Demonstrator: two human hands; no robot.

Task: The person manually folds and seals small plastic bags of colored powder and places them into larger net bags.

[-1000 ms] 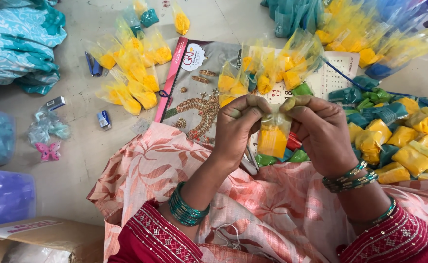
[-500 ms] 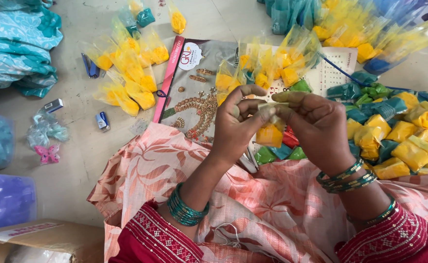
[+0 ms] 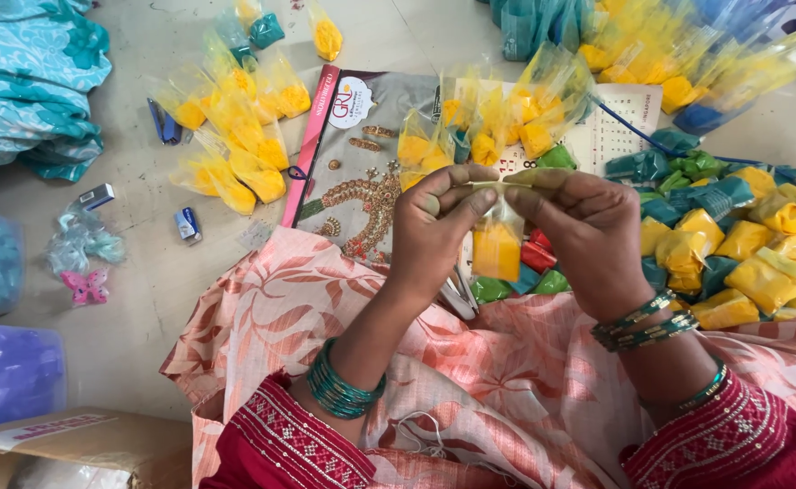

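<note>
Left hand and right hand meet fingertip to fingertip, both pinched shut on the top edge of a small clear packet of yellow powder, which hangs straight down between them. Just below the grip lie red and green packets on a pink floral cloth; beyond the grip lies a calendar, with more yellow packets to its left
</note>
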